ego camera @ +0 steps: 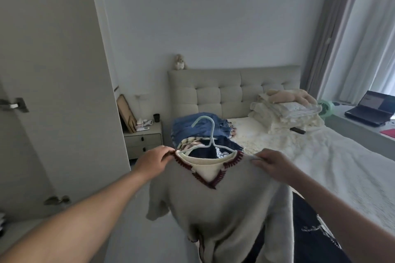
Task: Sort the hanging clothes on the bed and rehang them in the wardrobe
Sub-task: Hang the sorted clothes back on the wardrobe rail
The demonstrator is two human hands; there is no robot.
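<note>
Sweater (215, 209): on hanger (210, 132), hanging between both hands.
Left hand (152, 161): pinches one shoulder.
Right hand (271, 163): fingers curled, gripping other shoulder.

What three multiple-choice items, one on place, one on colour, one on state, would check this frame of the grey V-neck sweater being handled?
1. Where does the small plush toy sit?
A. on top of the padded headboard
B. on the nightstand
C. on the open laptop

2. What colour is the trim on the neckline of the grey V-neck knitted sweater?
A. bright yellow
B. dark red
C. green

3. How is the sweater held?
A. one hand only
B. lying flat on the bed, untouched
C. both hands grip its shoulders while it is on the pale plastic hanger

Answers: 1 A, the toy perches on the headboard's left end. 2 B, dark red stitching edges the V. 3 C, the left hand and right hand each pinch a shoulder, hook standing above.
</note>
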